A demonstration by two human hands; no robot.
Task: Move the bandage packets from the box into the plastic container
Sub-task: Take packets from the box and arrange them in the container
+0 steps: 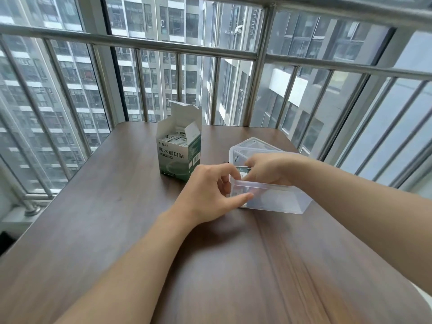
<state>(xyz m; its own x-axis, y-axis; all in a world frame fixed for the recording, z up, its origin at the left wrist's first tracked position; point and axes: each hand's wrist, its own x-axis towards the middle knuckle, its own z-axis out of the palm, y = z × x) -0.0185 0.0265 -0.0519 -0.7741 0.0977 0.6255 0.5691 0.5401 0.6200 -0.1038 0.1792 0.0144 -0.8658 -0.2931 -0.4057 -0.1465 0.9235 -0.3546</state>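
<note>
Brown wood grain, a green and white box, clear plastic

The table is dark brown with a streaked wood-grain pattern, the streaks running from 6 o'clock toward 12 o'clock. The box toward 12 o'clock has a white upper part and raised white flaps, with dark green characters on a pale band, a deep green lower part and a barcode of black and white stripes on its side; the bandage packets showing in its open top are white with small dark marks. The plastic container at 1 o'clock is colourless and see-through with a milky tint, and a packet inside it shows white with a green edge. The railing is silver-grey metal.
</note>
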